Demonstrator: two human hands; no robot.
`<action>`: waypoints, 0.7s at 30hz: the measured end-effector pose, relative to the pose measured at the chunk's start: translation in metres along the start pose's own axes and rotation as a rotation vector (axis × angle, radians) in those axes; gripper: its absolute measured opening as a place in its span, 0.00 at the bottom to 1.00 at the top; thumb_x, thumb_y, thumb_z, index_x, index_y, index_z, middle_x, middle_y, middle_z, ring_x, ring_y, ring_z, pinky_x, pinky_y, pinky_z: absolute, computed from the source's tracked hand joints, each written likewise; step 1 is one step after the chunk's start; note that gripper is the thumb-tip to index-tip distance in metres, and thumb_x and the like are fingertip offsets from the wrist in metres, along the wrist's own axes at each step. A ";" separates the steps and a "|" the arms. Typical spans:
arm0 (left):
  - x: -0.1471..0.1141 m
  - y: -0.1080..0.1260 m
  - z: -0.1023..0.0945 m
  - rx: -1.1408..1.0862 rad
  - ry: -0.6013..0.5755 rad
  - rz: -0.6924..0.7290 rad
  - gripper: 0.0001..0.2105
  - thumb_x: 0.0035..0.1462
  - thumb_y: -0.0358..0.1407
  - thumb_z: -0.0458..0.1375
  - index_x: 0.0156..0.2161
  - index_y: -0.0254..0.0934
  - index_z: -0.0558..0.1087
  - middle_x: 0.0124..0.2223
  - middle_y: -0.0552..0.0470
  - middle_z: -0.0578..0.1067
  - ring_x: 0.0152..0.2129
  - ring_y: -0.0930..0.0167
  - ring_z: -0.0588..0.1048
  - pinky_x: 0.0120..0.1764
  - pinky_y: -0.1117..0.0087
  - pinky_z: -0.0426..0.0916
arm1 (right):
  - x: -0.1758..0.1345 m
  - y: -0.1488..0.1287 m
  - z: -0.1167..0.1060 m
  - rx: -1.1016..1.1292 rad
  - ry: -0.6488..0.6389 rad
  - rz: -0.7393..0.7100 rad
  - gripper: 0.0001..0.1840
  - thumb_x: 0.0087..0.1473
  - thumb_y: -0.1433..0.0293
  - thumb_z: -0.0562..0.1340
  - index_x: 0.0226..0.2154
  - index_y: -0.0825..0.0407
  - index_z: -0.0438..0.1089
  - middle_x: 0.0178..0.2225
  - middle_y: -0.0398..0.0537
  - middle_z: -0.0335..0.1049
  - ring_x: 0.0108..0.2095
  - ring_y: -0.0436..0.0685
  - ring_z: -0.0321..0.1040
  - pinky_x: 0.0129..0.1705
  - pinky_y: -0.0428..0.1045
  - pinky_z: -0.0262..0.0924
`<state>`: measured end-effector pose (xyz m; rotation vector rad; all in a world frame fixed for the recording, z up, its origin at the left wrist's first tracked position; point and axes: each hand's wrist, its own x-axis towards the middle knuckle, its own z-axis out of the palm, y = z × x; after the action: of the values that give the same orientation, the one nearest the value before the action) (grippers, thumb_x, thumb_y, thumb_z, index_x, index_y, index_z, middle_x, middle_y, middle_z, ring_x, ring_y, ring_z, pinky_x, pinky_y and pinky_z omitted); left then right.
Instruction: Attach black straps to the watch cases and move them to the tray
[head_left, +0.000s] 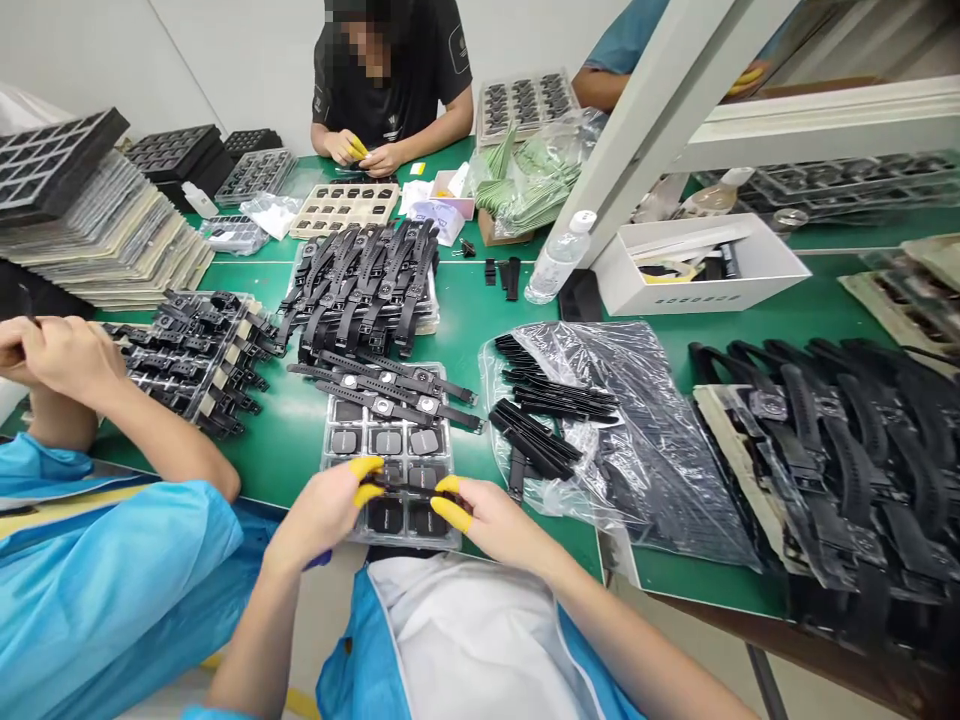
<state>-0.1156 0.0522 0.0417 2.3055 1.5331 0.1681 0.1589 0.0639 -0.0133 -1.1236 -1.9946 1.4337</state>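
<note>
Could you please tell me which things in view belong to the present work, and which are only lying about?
Apparently in the work:
left hand; right hand
thin black item between them
clear tray below
watches across its far end
probably black strips

Apparently lying about:
plastic bottle
white box

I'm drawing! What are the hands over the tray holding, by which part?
A thin dark strip: left hand near one end, right hand near the other.

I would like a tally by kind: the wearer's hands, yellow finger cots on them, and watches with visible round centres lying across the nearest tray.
Left hand and right hand: 2
Yellow finger cots: 4
Watches: 5
Total: 11
</note>
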 end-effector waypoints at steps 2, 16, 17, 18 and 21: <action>0.006 -0.016 -0.022 0.167 -0.025 0.004 0.15 0.67 0.27 0.51 0.52 0.38 0.76 0.48 0.44 0.81 0.46 0.58 0.79 0.48 0.57 0.74 | 0.015 -0.006 -0.004 -0.206 0.019 -0.031 0.17 0.71 0.60 0.54 0.42 0.50 0.75 0.39 0.49 0.74 0.36 0.57 0.72 0.40 0.51 0.61; 0.093 -0.120 -0.057 0.351 0.017 -0.152 0.12 0.58 0.20 0.52 0.39 0.36 0.75 0.42 0.44 0.77 0.44 0.60 0.74 0.57 0.57 0.63 | 0.133 -0.046 0.014 -0.832 0.091 -0.023 0.15 0.70 0.69 0.53 0.54 0.53 0.69 0.50 0.60 0.73 0.48 0.64 0.73 0.41 0.52 0.64; 0.092 -0.122 -0.054 0.355 0.040 -0.157 0.10 0.60 0.22 0.53 0.40 0.35 0.75 0.42 0.44 0.76 0.45 0.59 0.73 0.60 0.53 0.60 | 0.129 -0.044 0.012 -0.835 0.102 -0.024 0.16 0.71 0.68 0.53 0.54 0.53 0.70 0.51 0.60 0.72 0.49 0.64 0.72 0.41 0.52 0.64; 0.089 -0.123 -0.052 0.359 0.063 -0.165 0.08 0.62 0.25 0.53 0.41 0.35 0.74 0.43 0.42 0.76 0.47 0.57 0.72 0.62 0.49 0.58 | 0.123 -0.042 0.010 -0.832 0.117 -0.026 0.16 0.71 0.67 0.53 0.54 0.53 0.70 0.52 0.60 0.71 0.50 0.64 0.71 0.40 0.51 0.64; 0.076 -0.117 -0.043 0.337 0.187 -0.195 0.06 0.65 0.33 0.55 0.43 0.34 0.73 0.46 0.38 0.74 0.50 0.52 0.69 0.61 0.41 0.57 | 0.095 -0.027 -0.009 -0.793 0.214 -0.031 0.16 0.71 0.64 0.54 0.54 0.51 0.70 0.52 0.59 0.71 0.51 0.63 0.69 0.41 0.51 0.65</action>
<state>-0.1994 0.1716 0.0309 2.4256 2.0036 0.0803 0.1011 0.1426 0.0044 -1.4541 -2.4565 0.4413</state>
